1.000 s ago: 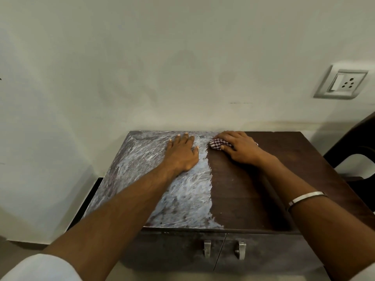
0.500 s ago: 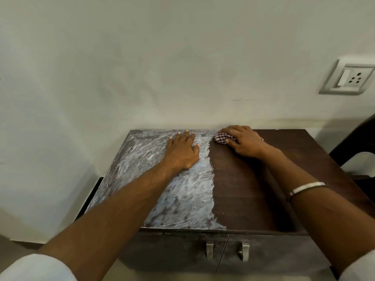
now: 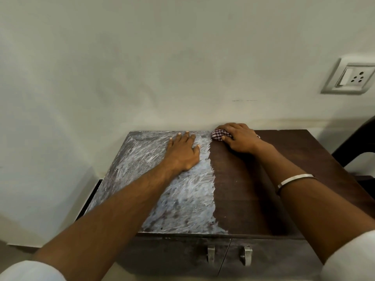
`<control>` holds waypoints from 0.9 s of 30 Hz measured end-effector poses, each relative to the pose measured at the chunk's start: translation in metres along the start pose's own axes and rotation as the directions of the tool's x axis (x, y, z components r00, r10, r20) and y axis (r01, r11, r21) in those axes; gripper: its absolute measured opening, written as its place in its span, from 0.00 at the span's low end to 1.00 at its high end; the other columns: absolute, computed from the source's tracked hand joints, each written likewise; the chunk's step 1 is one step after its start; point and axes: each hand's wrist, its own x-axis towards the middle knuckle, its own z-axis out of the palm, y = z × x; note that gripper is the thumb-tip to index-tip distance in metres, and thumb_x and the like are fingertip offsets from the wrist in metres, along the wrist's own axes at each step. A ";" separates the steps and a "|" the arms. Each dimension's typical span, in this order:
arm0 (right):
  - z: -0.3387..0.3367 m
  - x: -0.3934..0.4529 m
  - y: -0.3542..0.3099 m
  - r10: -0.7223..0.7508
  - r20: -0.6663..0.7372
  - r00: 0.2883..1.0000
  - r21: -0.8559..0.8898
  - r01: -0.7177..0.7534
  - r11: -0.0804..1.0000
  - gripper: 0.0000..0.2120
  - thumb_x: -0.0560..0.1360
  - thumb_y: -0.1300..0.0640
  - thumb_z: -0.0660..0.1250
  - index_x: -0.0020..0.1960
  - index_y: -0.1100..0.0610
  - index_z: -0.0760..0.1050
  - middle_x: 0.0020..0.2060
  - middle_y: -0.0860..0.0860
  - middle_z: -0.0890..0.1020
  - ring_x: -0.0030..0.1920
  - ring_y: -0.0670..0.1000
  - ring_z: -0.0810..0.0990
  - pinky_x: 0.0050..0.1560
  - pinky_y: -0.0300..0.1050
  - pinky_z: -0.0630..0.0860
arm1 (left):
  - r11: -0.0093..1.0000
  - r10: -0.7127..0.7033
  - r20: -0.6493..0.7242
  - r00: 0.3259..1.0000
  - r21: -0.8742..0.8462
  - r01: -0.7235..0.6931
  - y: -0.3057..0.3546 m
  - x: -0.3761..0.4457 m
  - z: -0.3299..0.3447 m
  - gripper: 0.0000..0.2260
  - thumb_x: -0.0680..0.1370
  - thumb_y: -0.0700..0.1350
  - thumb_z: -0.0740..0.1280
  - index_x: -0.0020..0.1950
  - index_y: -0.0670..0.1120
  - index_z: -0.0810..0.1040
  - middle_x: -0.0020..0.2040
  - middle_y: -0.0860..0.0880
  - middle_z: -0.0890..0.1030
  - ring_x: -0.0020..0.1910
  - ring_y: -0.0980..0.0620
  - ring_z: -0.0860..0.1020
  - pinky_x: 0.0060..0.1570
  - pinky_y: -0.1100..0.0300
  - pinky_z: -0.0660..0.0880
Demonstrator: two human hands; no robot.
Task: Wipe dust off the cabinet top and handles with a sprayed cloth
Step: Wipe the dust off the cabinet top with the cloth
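A low dark wooden cabinet top [image 3: 253, 189] stands against the wall. Its left half [image 3: 142, 159] is grey-white with smeared dust; its right half is clean dark brown. My right hand [image 3: 238, 138] presses a red-and-white checked cloth [image 3: 219, 135] onto the top at the back edge, right at the line between dusty and clean. My left hand [image 3: 183, 152] lies flat, fingers spread, on the dusty part just left of the cloth. Two metal handles [image 3: 211, 254] [image 3: 246, 255] hang on the cabinet's front doors below.
A pale wall [image 3: 182, 67] rises directly behind the cabinet. A switch and socket plate [image 3: 351, 79] sits on the wall at the upper right. A dark chair [image 3: 361, 142] stands to the right of the cabinet. A silver bangle [image 3: 294, 179] circles my right forearm.
My right hand has slid the cloth backward to the cabinet's rear edge by the wall. My left hand has stayed flat on the dusty half.
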 end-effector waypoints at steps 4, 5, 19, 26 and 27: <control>0.004 -0.005 -0.007 -0.037 -0.027 0.999 -0.001 0.037 0.999 0.23 0.81 0.45 0.55 0.75 0.46 0.61 0.75 0.48 0.63 0.74 0.55 0.59 0.73 0.54 0.59 | 1.000 -0.003 -0.005 1.000 -0.007 0.003 0.000 0.004 0.001 0.26 0.83 0.55 0.47 0.80 0.50 0.49 0.81 0.48 0.48 0.79 0.46 0.45 0.76 0.45 0.42; 0.006 -0.009 -0.004 -0.061 -0.047 0.997 0.004 0.061 0.998 0.22 0.81 0.46 0.56 0.74 0.45 0.62 0.74 0.47 0.64 0.74 0.55 0.60 0.72 0.54 0.59 | 1.000 -0.006 -0.005 1.000 -0.005 0.006 0.001 0.006 0.000 0.26 0.83 0.55 0.47 0.80 0.50 0.49 0.81 0.48 0.48 0.79 0.46 0.45 0.76 0.45 0.42; 0.007 -0.009 -0.020 -0.103 -0.067 0.992 0.034 0.106 0.994 0.21 0.81 0.47 0.57 0.73 0.43 0.63 0.73 0.47 0.66 0.73 0.55 0.61 0.71 0.53 0.58 | 1.000 -0.009 -0.010 1.000 -0.005 0.009 0.001 0.005 0.001 0.26 0.83 0.55 0.47 0.80 0.50 0.49 0.81 0.48 0.48 0.79 0.46 0.45 0.76 0.45 0.42; 0.003 0.000 -0.036 -0.044 -0.030 0.999 0.000 0.044 0.999 0.22 0.81 0.47 0.55 0.75 0.47 0.61 0.75 0.48 0.63 0.74 0.56 0.59 0.73 0.53 0.57 | 1.000 -0.003 -0.019 1.000 -0.029 0.003 -0.002 0.001 0.000 0.26 0.83 0.55 0.48 0.80 0.51 0.49 0.81 0.48 0.48 0.79 0.47 0.44 0.76 0.45 0.42; 0.004 0.000 -0.040 -0.058 -0.032 0.998 -0.006 0.058 0.998 0.22 0.81 0.47 0.55 0.75 0.47 0.61 0.75 0.48 0.63 0.74 0.56 0.59 0.72 0.52 0.57 | 0.999 -0.001 -0.023 1.000 -0.034 0.001 -0.002 0.001 0.000 0.26 0.83 0.55 0.48 0.80 0.51 0.49 0.81 0.48 0.48 0.79 0.47 0.45 0.76 0.45 0.42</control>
